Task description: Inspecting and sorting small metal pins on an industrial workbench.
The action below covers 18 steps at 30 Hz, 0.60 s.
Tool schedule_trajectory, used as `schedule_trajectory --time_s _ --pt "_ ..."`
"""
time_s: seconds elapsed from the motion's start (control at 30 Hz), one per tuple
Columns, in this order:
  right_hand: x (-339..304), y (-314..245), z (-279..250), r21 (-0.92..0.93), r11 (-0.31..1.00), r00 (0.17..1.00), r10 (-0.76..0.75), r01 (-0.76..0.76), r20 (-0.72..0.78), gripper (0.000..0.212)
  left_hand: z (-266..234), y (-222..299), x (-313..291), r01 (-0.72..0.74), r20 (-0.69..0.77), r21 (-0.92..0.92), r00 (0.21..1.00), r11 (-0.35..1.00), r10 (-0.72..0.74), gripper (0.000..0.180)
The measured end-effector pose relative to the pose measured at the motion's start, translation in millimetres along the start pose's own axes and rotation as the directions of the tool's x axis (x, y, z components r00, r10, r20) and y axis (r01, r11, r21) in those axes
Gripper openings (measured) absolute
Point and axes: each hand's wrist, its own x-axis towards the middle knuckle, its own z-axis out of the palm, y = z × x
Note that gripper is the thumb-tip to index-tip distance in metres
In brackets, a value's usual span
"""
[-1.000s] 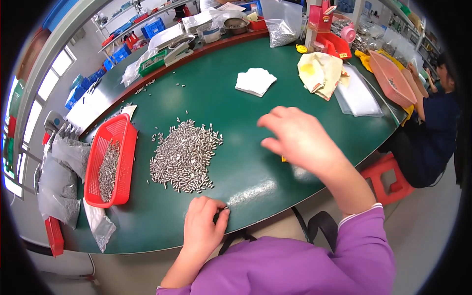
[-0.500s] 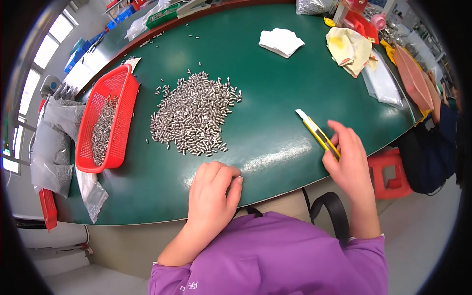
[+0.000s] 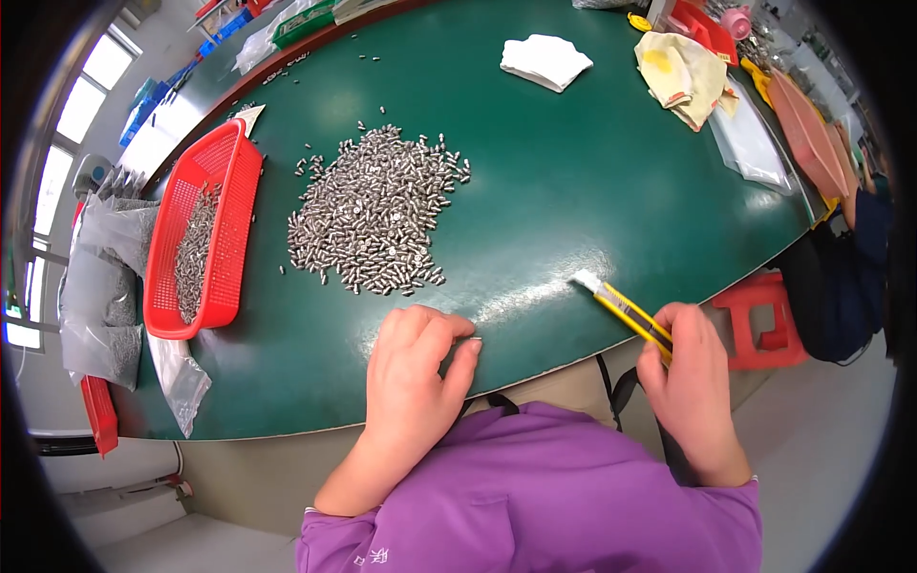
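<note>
We have the knife point(image 3: 626, 312) in our right hand point(image 3: 695, 387), its yellow handle gripped between thumb and bent fingers near the front edge of the green table point(image 3: 535, 191). It slants up and to the left from that hand, and its pale tip lies over a bright glare; we cannot tell whether the tip touches the surface. Our left hand point(image 3: 413, 368) is at the front edge, well apart from the knife, its fingers curled and its thumb closed toward the forefinger on a small piece point(image 3: 475, 338), mostly hidden and too tiny for us to identify. Just beyond this hand we see a loose pile of pins point(image 3: 374, 215), metal and short, with a few strays around its upper side. To the left of it stands a red basket point(image 3: 237, 224) with more pins inside, and farther left are clear bags point(image 3: 107, 286). A flat bag point(image 3: 181, 382) lies just beside the basket's near end. Toward the far side we see a white cloth point(image 3: 546, 62), and to its right a cream cloth point(image 3: 678, 81), a clear sheet point(image 3: 750, 148) and a pink tray point(image 3: 805, 134). Beyond the table's right edge is a red stool point(image 3: 764, 291), beside a co-worker's dark clothing point(image 3: 829, 301).
</note>
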Motion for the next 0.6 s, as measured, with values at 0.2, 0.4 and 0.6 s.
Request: schedule_trajectory --time_s 0.2,0.4,0.6 --pt "-20 -15 3 0.434 0.882 0.93 0.013 -0.184 0.367 0.044 0 -1 1 -0.024 -0.014 -0.006 1.0 1.0 0.024 0.017" --pt "-10 -17 28 0.371 0.906 0.932 -0.295 0.203 0.21 0.063 -2 -2 3 0.019 0.024 -0.051 1.0 0.999 -0.018 0.016" --pt "-10 -22 33 0.35 0.887 0.902 -0.384 0.3 0.199 0.063 -1 -3 2 0.023 0.02 -0.053 1.0 0.998 -0.022 0.016"
